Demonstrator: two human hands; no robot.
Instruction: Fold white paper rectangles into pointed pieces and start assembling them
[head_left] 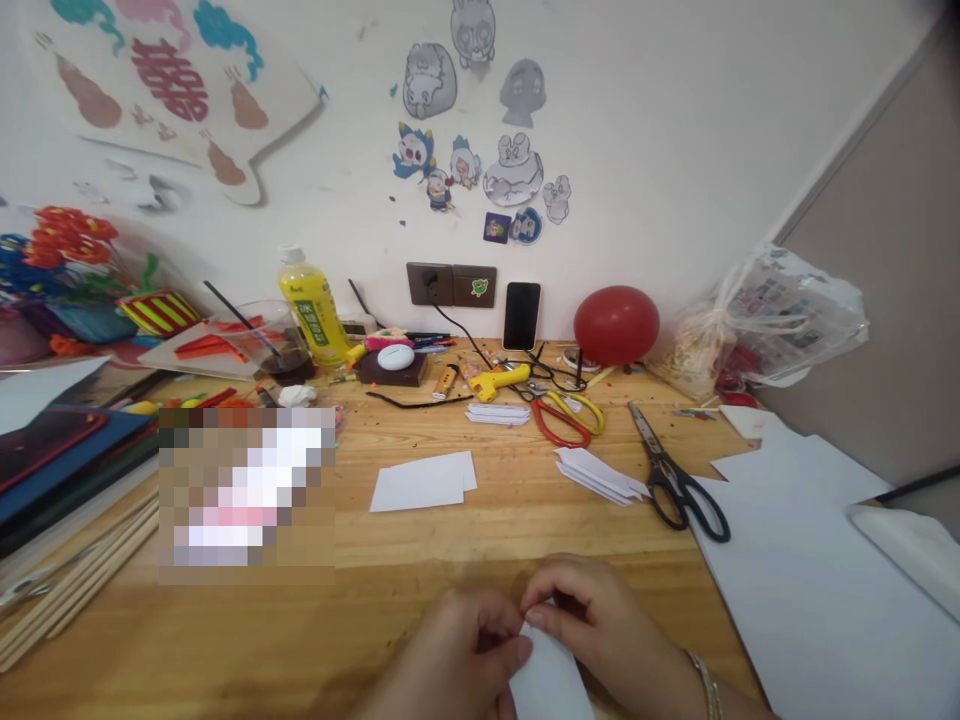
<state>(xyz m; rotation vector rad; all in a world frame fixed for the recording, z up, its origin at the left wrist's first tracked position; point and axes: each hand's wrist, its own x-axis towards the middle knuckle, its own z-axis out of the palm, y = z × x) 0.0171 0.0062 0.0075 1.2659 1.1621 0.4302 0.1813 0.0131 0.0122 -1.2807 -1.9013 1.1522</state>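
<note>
Close to the table's front edge, a piece of white paper [551, 675] is pinched between both of my hands. My left hand [469, 640] is closed on the paper's left side, thumb on top. Opposite it, my right hand [585, 605] grips the upper edge with thumb and fingertips; a bracelet circles that wrist. The paper's lower part runs out of the picture. Farther back lie flat white paper pieces [420, 482], a stack of narrow folded paper strips [596, 474], and another folded stack [498, 413].
Black-handled scissors [679, 480] lie right, beside large white sheets [817, 570]. Behind are red-and-yellow-handled scissors [562, 418], a yellow glue gun [499, 380], a phone [522, 316], a red balloon [616, 325] and a drink bottle [311, 310]. Wooden sticks [90, 575] lie left, near a blurred-out patch.
</note>
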